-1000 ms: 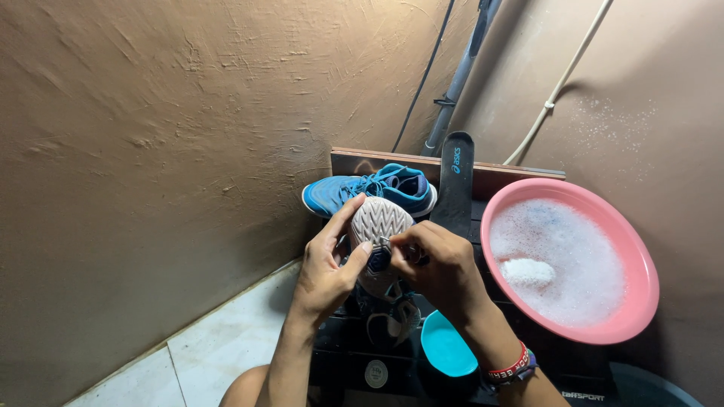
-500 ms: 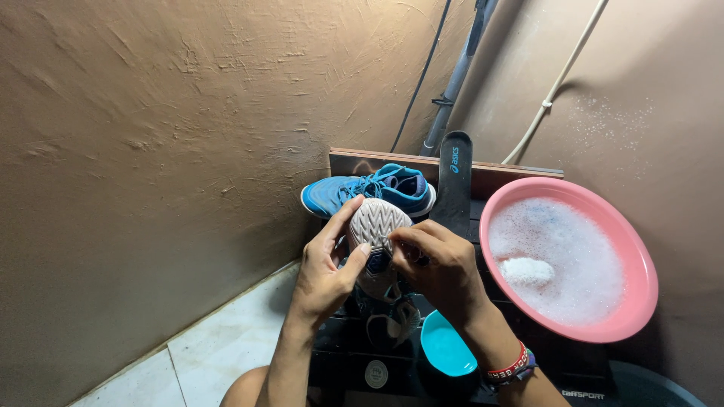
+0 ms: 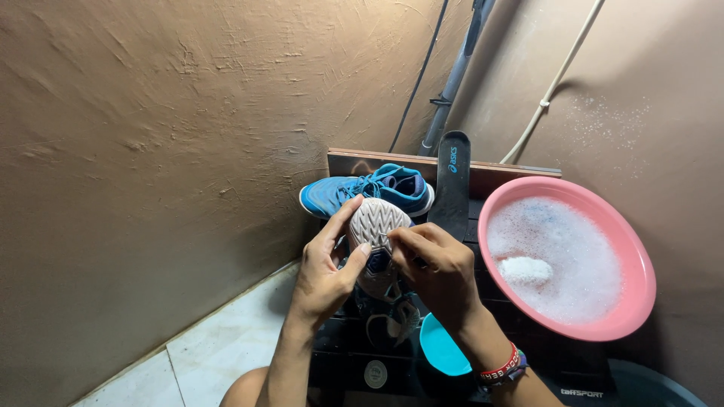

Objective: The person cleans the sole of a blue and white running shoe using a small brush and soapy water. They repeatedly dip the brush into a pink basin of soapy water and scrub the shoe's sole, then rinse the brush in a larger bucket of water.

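Nearby, pink basin (image 3: 637, 264) holds seemingly soapy water (image 3: 558, 260).

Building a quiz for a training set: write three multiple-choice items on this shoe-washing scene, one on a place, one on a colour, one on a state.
1. Where is the blue shoe?
A. Beyond the hands, by the wall
B. In the basin
C. On the white floor tile

2. What colour is the basin?
A. Green
B. Pink
C. Black

3. How is the held shoe turned?
A. Laces toward the camera
B. Sole toward the camera
C. Lying flat on the floor

Answers:
1 A: it lies above the hands against the brown wall.
2 B: its rim is pink, with foamy water inside.
3 B: the left hand and right hand grip it, tread pattern showing.
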